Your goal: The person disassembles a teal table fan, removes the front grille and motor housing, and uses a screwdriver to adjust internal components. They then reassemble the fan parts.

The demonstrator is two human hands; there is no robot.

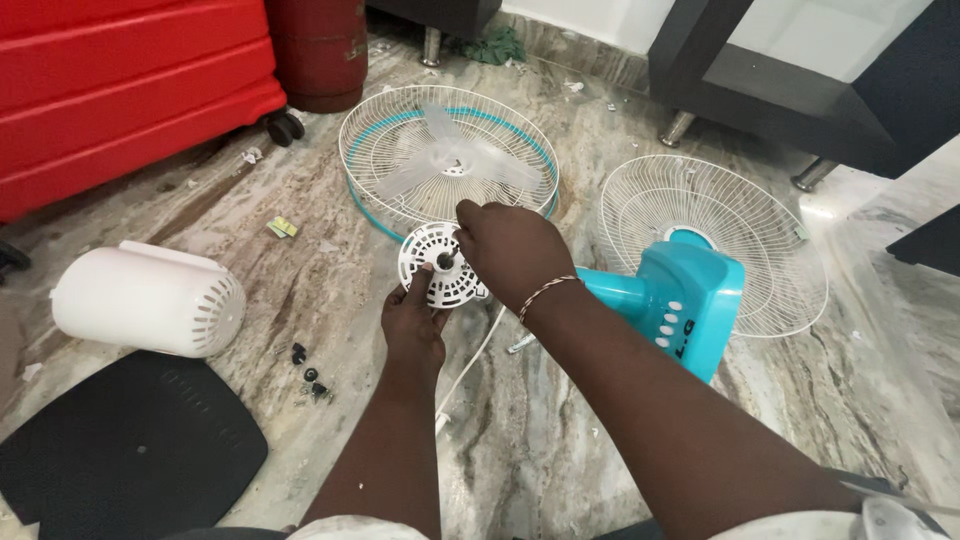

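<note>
I see both hands on the white slotted motor cover (440, 266): left hand (413, 322) fingers pinching its rim, right hand (512, 250) fingers curled over its top.

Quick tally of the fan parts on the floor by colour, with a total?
White: 4 - front grille with blades, rear grille, motor cover, round vented disc held by left hand and right hand
Teal: 1 - fan body
Black: 1 - base plate
Total: 6

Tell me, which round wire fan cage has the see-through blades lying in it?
The far wire cage with the teal rim, lying above both hands, holds the clear blades. The other cage, on the right, stays fixed to the teal fan body.
</note>
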